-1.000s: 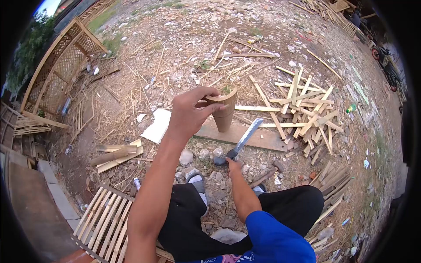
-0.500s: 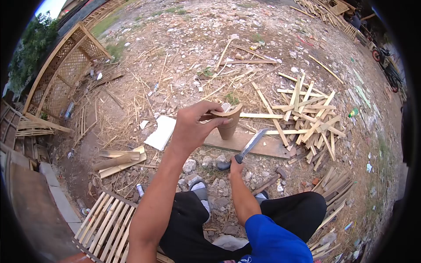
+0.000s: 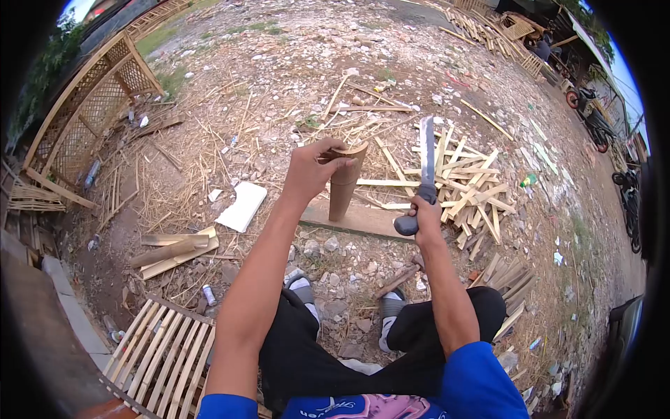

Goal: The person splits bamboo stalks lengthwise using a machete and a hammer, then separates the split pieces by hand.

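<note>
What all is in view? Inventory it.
board: 1, brown, centre
bamboo piece: 1, tan, upright on board
machete: 1, grey-black, centre
bamboo strips: many, yellow, right of board
flat sheet: 1, white, left of board
split bamboo: several, tan, left
hammer: 1, brown, lower centre
slat rack: 1, pale, lower left
lattice frame: 1, tan, upper left
motorcycles: 2+, dark, far right
left hand: 1, bare, holding bamboo piece
right hand: 1, bare, gripping machete
feet: 2, grey-shod, lower centre

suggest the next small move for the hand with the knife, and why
I'd probably bring the knife over to the top edge of the bamboo: the right hand holds it raised, blade up and apart from the bamboo, while the left hand grips that piece near its top, standing almost upright on the board.
</note>
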Demonstrator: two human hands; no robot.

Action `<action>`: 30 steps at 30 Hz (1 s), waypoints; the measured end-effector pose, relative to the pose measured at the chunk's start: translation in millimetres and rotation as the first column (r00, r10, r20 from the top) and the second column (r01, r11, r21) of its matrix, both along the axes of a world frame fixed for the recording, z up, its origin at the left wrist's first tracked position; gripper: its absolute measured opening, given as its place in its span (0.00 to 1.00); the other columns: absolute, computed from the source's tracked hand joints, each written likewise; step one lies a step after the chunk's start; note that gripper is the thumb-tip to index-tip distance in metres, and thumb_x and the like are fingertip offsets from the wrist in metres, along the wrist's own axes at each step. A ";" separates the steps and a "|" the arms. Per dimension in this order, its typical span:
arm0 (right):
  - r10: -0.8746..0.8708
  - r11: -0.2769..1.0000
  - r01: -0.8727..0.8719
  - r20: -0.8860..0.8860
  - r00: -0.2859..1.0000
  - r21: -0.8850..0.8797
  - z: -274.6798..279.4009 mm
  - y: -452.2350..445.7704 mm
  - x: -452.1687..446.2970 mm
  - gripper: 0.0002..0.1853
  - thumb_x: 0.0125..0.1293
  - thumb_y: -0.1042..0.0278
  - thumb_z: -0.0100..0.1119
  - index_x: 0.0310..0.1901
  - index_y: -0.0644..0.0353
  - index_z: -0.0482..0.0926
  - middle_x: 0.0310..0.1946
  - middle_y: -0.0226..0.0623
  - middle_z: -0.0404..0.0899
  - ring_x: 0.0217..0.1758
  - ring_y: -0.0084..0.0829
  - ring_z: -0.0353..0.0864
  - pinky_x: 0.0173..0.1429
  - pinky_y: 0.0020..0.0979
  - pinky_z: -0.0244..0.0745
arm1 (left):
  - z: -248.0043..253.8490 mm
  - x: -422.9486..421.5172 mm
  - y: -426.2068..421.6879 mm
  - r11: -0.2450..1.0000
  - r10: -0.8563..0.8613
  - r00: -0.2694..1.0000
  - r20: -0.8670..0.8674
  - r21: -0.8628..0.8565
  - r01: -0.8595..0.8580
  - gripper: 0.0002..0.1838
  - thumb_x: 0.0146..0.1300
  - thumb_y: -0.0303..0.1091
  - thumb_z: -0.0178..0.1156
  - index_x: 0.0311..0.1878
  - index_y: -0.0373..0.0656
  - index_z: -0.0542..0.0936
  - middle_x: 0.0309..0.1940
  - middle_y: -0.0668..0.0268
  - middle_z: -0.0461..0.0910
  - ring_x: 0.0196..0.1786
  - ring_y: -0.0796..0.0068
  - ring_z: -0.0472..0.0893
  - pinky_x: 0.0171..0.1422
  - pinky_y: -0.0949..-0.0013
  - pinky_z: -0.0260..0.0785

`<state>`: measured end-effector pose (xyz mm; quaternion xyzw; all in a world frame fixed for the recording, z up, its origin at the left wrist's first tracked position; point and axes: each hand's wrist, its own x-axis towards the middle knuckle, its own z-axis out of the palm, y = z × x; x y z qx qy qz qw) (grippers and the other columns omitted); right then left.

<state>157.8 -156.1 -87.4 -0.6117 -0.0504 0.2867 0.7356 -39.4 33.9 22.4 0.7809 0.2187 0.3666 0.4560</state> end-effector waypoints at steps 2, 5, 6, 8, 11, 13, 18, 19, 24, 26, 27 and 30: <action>0.070 0.995 -0.051 0.221 0.973 -0.091 65.6 -25.0 -24.1 0.15 0.60 0.74 0.66 0.44 0.59 0.69 0.25 0.28 0.70 0.19 0.19 0.69 0.25 0.26 0.72 | 2.7 -1.6 -3.2 0.999 0.027 0.999 -0.023 -0.022 -0.028 0.23 0.53 0.32 0.75 0.52 0.40 0.81 0.37 0.59 0.86 0.42 0.70 0.87 0.45 0.68 0.81; 0.134 0.988 -0.149 0.227 0.965 0.048 115.1 -59.5 -61.1 0.20 0.61 0.70 0.69 0.50 0.60 0.70 0.27 0.28 0.71 0.20 0.18 0.69 0.27 0.26 0.74 | 3.1 1.8 -3.0 0.999 0.014 0.998 -0.056 -0.034 -0.016 0.23 0.54 0.34 0.76 0.52 0.41 0.81 0.37 0.62 0.86 0.43 0.71 0.87 0.45 0.68 0.79; 0.164 0.983 -0.180 0.296 0.941 0.030 119.4 -66.1 -70.7 0.24 0.62 0.68 0.69 0.56 0.61 0.69 0.29 0.29 0.73 0.21 0.16 0.70 0.28 0.26 0.74 | 1.0 3.0 -1.4 1.000 0.004 0.999 -0.052 -0.020 -0.005 0.22 0.54 0.34 0.76 0.51 0.40 0.82 0.37 0.62 0.86 0.43 0.71 0.87 0.45 0.68 0.79; 0.228 0.973 -0.185 0.472 0.852 -0.136 122.4 -68.5 -87.8 0.25 0.63 0.68 0.68 0.58 0.63 0.69 0.31 0.30 0.75 0.25 0.16 0.73 0.31 0.25 0.74 | -4.8 4.8 -1.2 1.000 -0.029 0.997 -0.066 0.002 0.029 0.20 0.54 0.34 0.76 0.48 0.39 0.83 0.36 0.63 0.86 0.43 0.72 0.87 0.45 0.68 0.79; 0.264 0.965 -0.193 0.655 0.708 -0.180 108.8 -56.7 -101.9 0.25 0.62 0.69 0.68 0.59 0.63 0.69 0.37 0.34 0.81 0.35 0.23 0.80 0.42 0.27 0.76 | -4.0 6.0 -5.1 1.000 -0.020 0.997 -0.078 -0.013 0.019 0.16 0.55 0.32 0.74 0.45 0.37 0.83 0.37 0.60 0.87 0.43 0.72 0.87 0.47 0.68 0.79; 0.321 0.947 -0.215 0.668 0.671 -0.239 109.3 -51.0 -108.1 0.27 0.62 0.68 0.69 0.59 0.63 0.69 0.39 0.40 0.83 0.39 0.28 0.84 0.45 0.31 0.77 | -1.8 6.4 -4.0 1.000 -0.015 0.996 -0.084 -0.016 0.013 0.16 0.56 0.31 0.74 0.46 0.36 0.83 0.38 0.59 0.87 0.44 0.71 0.87 0.47 0.68 0.79; 0.355 0.935 -0.207 0.741 0.570 -0.289 99.5 -44.1 -111.3 0.29 0.61 0.66 0.69 0.61 0.61 0.67 0.39 0.48 0.84 0.41 0.40 0.87 0.46 0.35 0.79 | -2.3 4.4 1.0 1.000 0.012 0.994 -0.107 0.008 -0.011 0.16 0.57 0.28 0.72 0.47 0.34 0.81 0.39 0.57 0.87 0.44 0.70 0.87 0.49 0.67 0.79; 0.349 0.937 -0.197 0.750 0.562 -0.288 100.0 -44.4 -112.2 0.30 0.60 0.66 0.69 0.62 0.61 0.67 0.39 0.49 0.84 0.41 0.42 0.87 0.46 0.36 0.79 | -2.7 4.4 0.3 1.000 0.011 0.994 -0.108 -0.009 -0.012 0.16 0.57 0.28 0.72 0.47 0.34 0.81 0.39 0.57 0.87 0.44 0.70 0.87 0.50 0.67 0.79; 0.331 0.944 -0.184 0.769 0.547 -0.275 97.1 -43.6 -107.6 0.30 0.60 0.66 0.69 0.62 0.59 0.67 0.40 0.50 0.83 0.41 0.48 0.86 0.46 0.39 0.79 | -4.6 7.2 2.6 1.000 0.010 0.994 -0.110 -0.028 -0.013 0.15 0.57 0.26 0.71 0.47 0.33 0.81 0.40 0.57 0.87 0.45 0.70 0.87 0.50 0.67 0.79; 0.330 0.944 -0.182 0.777 0.536 -0.275 97.9 -46.0 -107.9 0.30 0.61 0.66 0.69 0.62 0.59 0.67 0.40 0.51 0.83 0.42 0.49 0.86 0.46 0.40 0.79 | -6.5 8.1 0.8 0.999 -0.018 0.996 -0.083 -0.052 0.014 0.16 0.57 0.26 0.71 0.47 0.33 0.81 0.40 0.57 0.87 0.45 0.70 0.87 0.50 0.67 0.79; 0.329 0.944 -0.175 0.782 0.530 -0.279 98.4 -46.8 -108.2 0.29 0.61 0.66 0.69 0.62 0.59 0.67 0.40 0.51 0.83 0.42 0.49 0.86 0.46 0.40 0.79 | -6.5 8.6 0.2 0.998 -0.031 0.997 -0.067 -0.062 0.027 0.16 0.57 0.27 0.71 0.47 0.33 0.81 0.40 0.57 0.87 0.45 0.70 0.87 0.50 0.67 0.79; 0.327 0.945 -0.165 0.788 0.522 -0.283 99.0 -48.5 -108.9 0.29 0.61 0.67 0.68 0.62 0.59 0.67 0.39 0.51 0.83 0.42 0.50 0.86 0.45 0.40 0.79 | -11.4 11.6 0.8 1.000 0.010 0.999 -0.053 -0.026 -0.012 0.14 0.57 0.27 0.71 0.46 0.35 0.83 0.37 0.59 0.88 0.41 0.72 0.87 0.47 0.70 0.79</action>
